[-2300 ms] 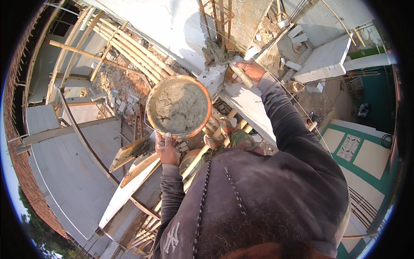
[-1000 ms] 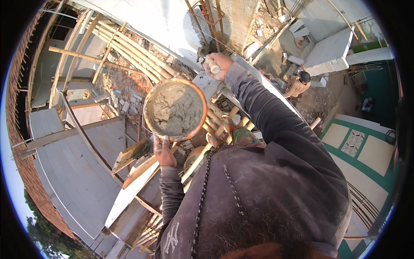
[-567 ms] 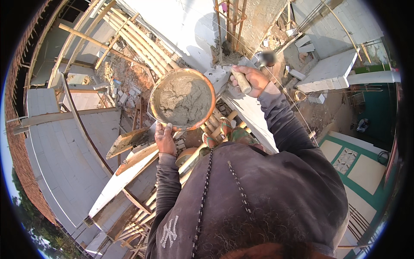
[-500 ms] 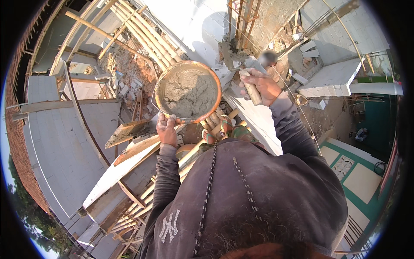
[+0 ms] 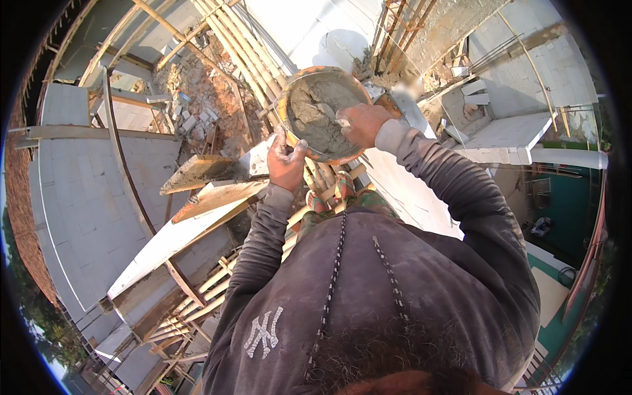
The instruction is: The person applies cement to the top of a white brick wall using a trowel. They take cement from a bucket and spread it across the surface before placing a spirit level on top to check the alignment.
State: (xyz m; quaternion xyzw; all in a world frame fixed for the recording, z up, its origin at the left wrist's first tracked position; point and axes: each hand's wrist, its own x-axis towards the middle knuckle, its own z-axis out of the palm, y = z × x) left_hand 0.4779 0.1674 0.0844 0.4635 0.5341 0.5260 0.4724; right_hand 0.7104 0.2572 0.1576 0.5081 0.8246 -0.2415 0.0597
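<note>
An orange-rimmed bucket [image 5: 284, 110] of wet grey mortar [image 5: 309, 118] stands in front of me, above my feet. My left hand [image 5: 287, 163] is closed on its near-left rim, thumb and fingers at the edge. Over the bucket's right side, my right hand [image 5: 366, 125] is closed in a fist, knuckles up, around the handle of a trowel. Fist and mortar hide nearly all of that trowel, its blade included. The mortar's surface is lumpy, with a furrow near the middle.
Bamboo poles [image 5: 240, 52] run along the far left and beneath my feet. Rough boards [image 5: 197, 172] lie left of the bucket. A white block wall [image 5: 408, 187] passes on the right. Rusty rebar [image 5: 394, 33] rises beyond it. Rubble [image 5: 201, 112] covers the ground below.
My right hand has swung left with the trowel, from beside the wall to inside the bucket. Bucket and left hand appear farther right, and the view has shifted.
</note>
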